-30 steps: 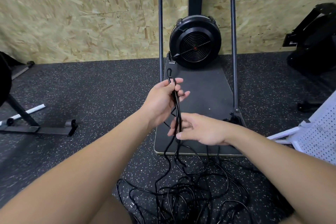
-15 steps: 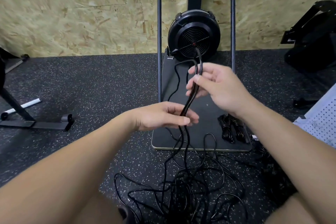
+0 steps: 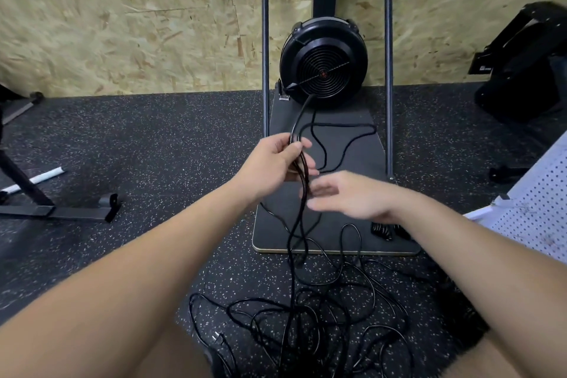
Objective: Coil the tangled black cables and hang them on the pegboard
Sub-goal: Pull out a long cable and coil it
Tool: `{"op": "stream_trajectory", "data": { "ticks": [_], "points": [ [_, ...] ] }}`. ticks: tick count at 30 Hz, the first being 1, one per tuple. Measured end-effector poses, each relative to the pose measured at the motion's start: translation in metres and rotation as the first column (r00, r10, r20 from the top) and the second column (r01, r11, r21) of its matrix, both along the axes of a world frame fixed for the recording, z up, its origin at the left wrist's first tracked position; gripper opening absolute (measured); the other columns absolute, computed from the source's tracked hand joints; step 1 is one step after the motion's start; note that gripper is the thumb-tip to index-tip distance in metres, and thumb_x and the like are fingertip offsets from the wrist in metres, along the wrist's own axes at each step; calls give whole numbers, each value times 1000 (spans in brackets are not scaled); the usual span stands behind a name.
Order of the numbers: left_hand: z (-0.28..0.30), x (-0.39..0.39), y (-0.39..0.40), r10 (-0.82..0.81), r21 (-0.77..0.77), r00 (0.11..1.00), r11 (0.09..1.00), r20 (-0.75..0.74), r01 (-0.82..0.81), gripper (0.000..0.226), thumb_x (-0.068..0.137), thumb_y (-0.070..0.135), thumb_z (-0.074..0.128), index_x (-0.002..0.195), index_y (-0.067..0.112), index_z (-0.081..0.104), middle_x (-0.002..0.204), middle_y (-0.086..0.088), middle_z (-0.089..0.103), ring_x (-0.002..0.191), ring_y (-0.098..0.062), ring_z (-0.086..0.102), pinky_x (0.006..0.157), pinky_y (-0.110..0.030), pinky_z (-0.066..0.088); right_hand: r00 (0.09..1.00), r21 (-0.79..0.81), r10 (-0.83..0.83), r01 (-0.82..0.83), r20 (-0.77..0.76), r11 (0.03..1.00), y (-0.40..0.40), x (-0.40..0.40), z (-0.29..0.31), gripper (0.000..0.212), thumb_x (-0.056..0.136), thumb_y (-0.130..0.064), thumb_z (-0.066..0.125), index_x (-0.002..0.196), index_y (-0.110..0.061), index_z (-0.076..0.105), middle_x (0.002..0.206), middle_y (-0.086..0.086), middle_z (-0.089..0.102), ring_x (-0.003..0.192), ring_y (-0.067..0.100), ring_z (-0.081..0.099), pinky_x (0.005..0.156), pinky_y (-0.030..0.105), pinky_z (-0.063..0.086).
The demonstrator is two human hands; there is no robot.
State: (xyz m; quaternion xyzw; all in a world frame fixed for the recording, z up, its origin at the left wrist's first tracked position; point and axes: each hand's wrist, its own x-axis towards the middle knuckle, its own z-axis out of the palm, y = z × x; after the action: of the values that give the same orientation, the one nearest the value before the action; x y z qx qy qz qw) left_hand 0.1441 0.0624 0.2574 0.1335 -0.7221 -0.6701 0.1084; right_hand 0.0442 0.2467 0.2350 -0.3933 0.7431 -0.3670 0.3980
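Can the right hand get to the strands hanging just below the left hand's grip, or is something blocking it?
Probably yes. The right hand, blurred and with fingers straight, sits right beside the cable strands hanging from the left hand. Nothing lies between them; whether it already touches them cannot be told.

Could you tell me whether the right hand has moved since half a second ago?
Yes. The right hand has dropped from in front of the fan to below the left hand, low over the board.
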Motion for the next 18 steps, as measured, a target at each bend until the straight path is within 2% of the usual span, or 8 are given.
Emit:
{"op": "stream_trajectory", "data": {
  "ticks": [2, 4, 7, 12, 14, 15, 16, 18],
  "points": [
    [0, -2, 3, 2, -8, 1000, 1000, 1, -2, 29, 119, 12, 40, 130, -5, 60, 94, -18, 74, 91, -36, 80, 88, -51, 66, 991, -23, 26, -23, 128, 999, -2, 6, -6, 32, 107, -27, 72, 137, -17, 70, 133, -5, 78, 133, 11, 68, 123, 39, 44],
    [-1, -3, 4, 4, 2, 1000, 1000, 0, -4, 29, 119, 13, 41, 129, -4, 62, 96, -20, 74, 93, -38, 80, 92, -56, 64, 984, -61, 7, 4, 177, 998, -3, 7, -11, 28, 108, -21, 71, 134, -12, 70, 121, 0, 80, 119, 17, 75, 117, 43, 51],
    [1, -5, 6, 15, 42, 1000, 999, -14, -15, 29, 119, 13, 41, 128, -5, 61, 98, -22, 74, 99, -40, 81, 92, -53, 65, 982, -93, -11, 29, 190, 995, -6, 11, -15, 23, 108, -16, 70, 129, -7, 72, 109, 3, 77, 98, 21, 72, 106, 45, 58],
    [-2, -10, -1, 19, 99, 1000, 995, -7, -18, 27, 117, 19, 49, 132, 1, 63, 114, -18, 80, 111, -31, 78, 100, -50, 61, 993, -118, -67, 79, 99, 990, -10, 13, -9, 15, 108, -19, 69, 112, -7, 77, 103, 13, 79, 88, 20, 70, 95, 44, 63],
    [-2, -11, -9, 5, 143, 1000, 990, 5, -5, 27, 104, 24, 69, 128, 10, 66, 124, -16, 79, 115, -27, 73, 105, -51, 59, 993, -128, -96, 104, 66, 986, -10, 12, -4, 16, 110, -22, 66, 108, -9, 76, 98, 8, 76, 85, 20, 70, 92, 46, 65],
    [-3, -10, -14, 2, 176, 1000, 984, 15, -5, 37, 91, 24, 78, 125, 13, 67, 127, -16, 78, 117, -26, 72, 107, -52, 58, 989, -136, -113, 125, 92, 983, -9, 12, -3, 18, 111, -22, 63, 107, -8, 73, 99, 9, 72, 84, 23, 69, 89, 49, 67],
    [-4, -8, -18, -4, 205, 1000, 979, 27, -1, 49, 79, 22, 82, 126, 15, 67, 130, -15, 77, 120, -26, 72, 109, -52, 58, 980, -151, -130, 153, 151, 977, -10, 12, -2, 19, 113, -21, 60, 108, -5, 69, 100, 10, 68, 83, 26, 68, 84, 50, 67],
    [-9, -5, -27, -40, 235, 997, 972, 68, 23, 64, 73, 8, 73, 136, 11, 63, 137, -17, 73, 130, -27, 70, 114, -58, 54, 963, -172, -149, 190, 224, 967, -9, 15, 2, 22, 116, -21, 54, 108, -3, 63, 99, 11, 63, 77, 28, 66, 73, 48, 66]
  ]
}}
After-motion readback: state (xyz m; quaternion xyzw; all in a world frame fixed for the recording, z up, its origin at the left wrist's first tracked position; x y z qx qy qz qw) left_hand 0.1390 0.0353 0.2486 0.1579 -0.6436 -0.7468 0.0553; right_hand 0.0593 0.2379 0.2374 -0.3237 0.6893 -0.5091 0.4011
